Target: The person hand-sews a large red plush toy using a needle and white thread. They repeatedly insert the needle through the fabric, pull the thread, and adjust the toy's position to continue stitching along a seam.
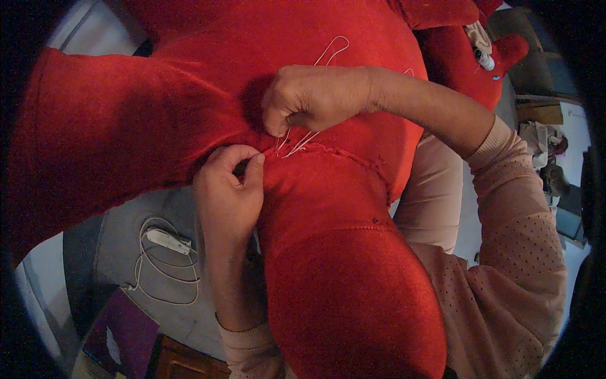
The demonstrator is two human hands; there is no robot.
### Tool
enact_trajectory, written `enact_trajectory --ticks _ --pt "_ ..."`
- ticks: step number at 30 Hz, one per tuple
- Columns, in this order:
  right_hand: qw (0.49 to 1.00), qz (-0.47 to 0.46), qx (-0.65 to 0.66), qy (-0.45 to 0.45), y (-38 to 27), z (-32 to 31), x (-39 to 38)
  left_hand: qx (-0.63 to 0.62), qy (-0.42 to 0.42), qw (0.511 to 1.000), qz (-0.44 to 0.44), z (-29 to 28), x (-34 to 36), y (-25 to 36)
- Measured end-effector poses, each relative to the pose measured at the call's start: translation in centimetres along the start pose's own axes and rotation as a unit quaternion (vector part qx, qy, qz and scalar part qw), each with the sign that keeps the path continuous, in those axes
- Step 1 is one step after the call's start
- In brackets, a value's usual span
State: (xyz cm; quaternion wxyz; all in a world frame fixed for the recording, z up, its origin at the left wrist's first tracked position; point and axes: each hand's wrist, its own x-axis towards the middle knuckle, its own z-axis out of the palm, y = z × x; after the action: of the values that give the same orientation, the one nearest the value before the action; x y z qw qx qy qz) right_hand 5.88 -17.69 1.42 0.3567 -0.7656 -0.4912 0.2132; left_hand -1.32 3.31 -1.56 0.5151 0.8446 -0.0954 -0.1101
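A large, stuffed red plush body (278, 35) with bulging limbs fills the middle. A rounded red limb (353, 284) meets it along a gathered seam (341, 153), where some dark stitches show. My left hand (230, 189) pinches the red fabric at the seam's left end between thumb and forefinger. Just above and to the right, my right hand (319, 98) is closed, its fingertips pinching white thread (298, 145). The thread runs from the seam behind this hand, with a loop standing out above it. Whether a needle sits in the fingers is hidden.
A white power strip (169, 241) with a looped cord lies on the floor at lower left, near a purple item (123, 328) and a brown wooden piece (186, 361). A white thread spool (485, 60) rests on red plush at upper right. Bundled objects (543, 145) stand far right.
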Motion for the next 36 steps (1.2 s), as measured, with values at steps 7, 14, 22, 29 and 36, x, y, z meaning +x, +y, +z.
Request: enact_trajectory --ticks 7,14,22,29,36 --pt "0.996 -0.006 -0.082 -0.025 -0.6 -0.4 0.2 0.011 0.001 1.000 -0.001 -0.1 0.0 0.5" --pt "0.992 0.003 -0.121 -0.020 -1.2 0.5 -0.1 0.023 -0.033 0.999 -0.033 -0.3 0.0 0.4" --pt "0.998 0.009 0.044 0.037 0.4 0.8 -0.7 0.000 -0.013 1.000 -0.006 0.0 0.0 0.2" --pt "0.997 0.029 0.069 0.025 0.5 0.7 -0.7 0.003 -0.011 1.000 -0.002 -0.1 0.1 0.5" --pt "0.994 0.045 0.097 -0.001 0.5 0.2 -0.7 0.001 -0.002 1.000 0.003 0.1 0.0 0.3"
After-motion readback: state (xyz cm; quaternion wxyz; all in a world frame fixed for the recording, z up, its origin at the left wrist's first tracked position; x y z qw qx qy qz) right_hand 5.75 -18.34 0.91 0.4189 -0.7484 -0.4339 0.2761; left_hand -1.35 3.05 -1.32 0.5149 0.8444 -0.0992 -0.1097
